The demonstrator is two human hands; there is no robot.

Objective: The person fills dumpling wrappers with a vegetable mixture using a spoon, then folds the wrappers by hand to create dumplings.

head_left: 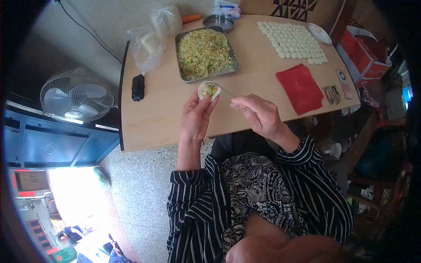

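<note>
My left hand is closed around the edge of a round white dumpling wrapper, held up just in front of the metal tray. A small heap of chopped filling lies on the wrapper. My right hand grips the thin handle of a metal spoon, whose tip reaches the filling at the wrapper's upper edge. Behind my hands, the rectangular metal tray is heaped with chopped yellow, green and orange filling.
Small round pale dough pieces lie in rows at the back right, beside a white dish. A red cloth lies nearer. Plastic bags, a black case and a fan are leftward. A round tin stands behind the tray.
</note>
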